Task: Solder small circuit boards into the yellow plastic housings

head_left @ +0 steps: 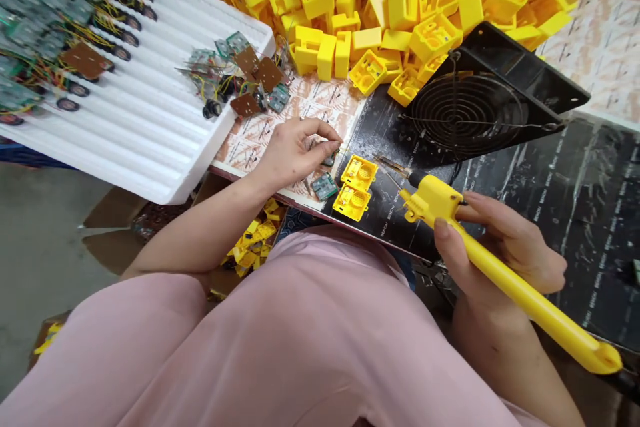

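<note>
Head view: my left fingertips (334,145) pinch something tiny over a green circuit board (329,160) near the bench's (380,127) front edge; my right hand (505,250) grips a yellow soldering iron (530,300), long axis aimed up-left at those fingertips.

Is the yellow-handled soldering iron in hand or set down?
In hand: the right hand grips the yellow-handled soldering iron, fingers wrapped around its handle.

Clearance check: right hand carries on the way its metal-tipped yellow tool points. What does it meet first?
Probably the left hand's fingertips, in line beyond the tool's metal tip and above the yellow housings; depth is unclear, so it may miss them.
</note>
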The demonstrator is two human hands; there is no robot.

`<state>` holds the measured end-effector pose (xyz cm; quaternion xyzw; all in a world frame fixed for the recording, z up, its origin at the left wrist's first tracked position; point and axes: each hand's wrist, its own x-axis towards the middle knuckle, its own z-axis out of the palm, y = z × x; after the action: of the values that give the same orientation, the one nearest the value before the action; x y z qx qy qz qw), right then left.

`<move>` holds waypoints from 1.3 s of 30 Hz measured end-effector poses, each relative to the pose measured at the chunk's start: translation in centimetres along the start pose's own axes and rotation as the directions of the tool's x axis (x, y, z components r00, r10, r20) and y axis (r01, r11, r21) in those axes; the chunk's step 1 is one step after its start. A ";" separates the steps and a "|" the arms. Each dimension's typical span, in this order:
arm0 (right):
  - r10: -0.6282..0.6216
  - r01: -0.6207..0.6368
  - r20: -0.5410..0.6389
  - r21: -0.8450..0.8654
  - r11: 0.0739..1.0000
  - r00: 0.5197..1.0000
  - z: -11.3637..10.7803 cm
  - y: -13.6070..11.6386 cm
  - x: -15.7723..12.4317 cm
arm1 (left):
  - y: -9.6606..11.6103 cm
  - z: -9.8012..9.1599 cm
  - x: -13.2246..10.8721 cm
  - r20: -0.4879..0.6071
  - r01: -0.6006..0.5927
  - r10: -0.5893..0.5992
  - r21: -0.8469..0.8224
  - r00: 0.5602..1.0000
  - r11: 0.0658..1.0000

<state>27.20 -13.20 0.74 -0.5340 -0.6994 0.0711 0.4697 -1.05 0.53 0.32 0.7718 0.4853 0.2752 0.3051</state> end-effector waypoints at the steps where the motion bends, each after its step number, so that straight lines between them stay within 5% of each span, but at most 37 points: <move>1: -0.026 0.026 -0.038 -0.015 1.000 0.999 0.0 0.0 -0.1 | 0.5 0.0 0.1 0.005 -0.044 0.044 0.042 0.999 0.998; 5: -0.068 0.063 -0.093 -0.054 0.997 0.993 -0.2 0.4 -0.2 | 2.7 -0.4 -0.1 0.135 -0.236 0.207 0.265 0.969 0.935; 10: -0.074 0.071 -0.047 -0.074 0.995 0.996 -0.6 0.9 -0.3 | 2.9 -0.3 -0.4 0.305 -0.339 0.238 0.342 0.922 0.876; 20: -0.036 0.035 0.030 0.042 0.999 0.999 -0.7 -0.1 -0.2 | 1.9 0.6 -0.8 0.218 -0.248 0.171 0.399 0.961 0.883; 26: -0.175 0.161 0.071 0.174 0.972 0.982 0.2 -0.3 0.6 | 2.3 1.1 -0.7 0.222 -0.275 0.191 0.459 0.956 0.845; 36: -0.352 0.333 0.186 0.127 0.934 0.917 0.2 -0.8 2.8 | 2.9 1.2 0.4 0.304 -0.310 0.173 0.491 0.937 0.814; 39: -0.287 0.265 0.246 0.121 0.957 0.926 -0.6 -0.8 2.4 | 3.1 1.0 0.8 0.336 -0.321 0.169 0.475 0.927 0.819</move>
<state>27.10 -11.83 2.99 -0.3957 -0.8195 0.1037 0.4013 1.77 -0.03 2.05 0.9125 0.3891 0.0591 0.1113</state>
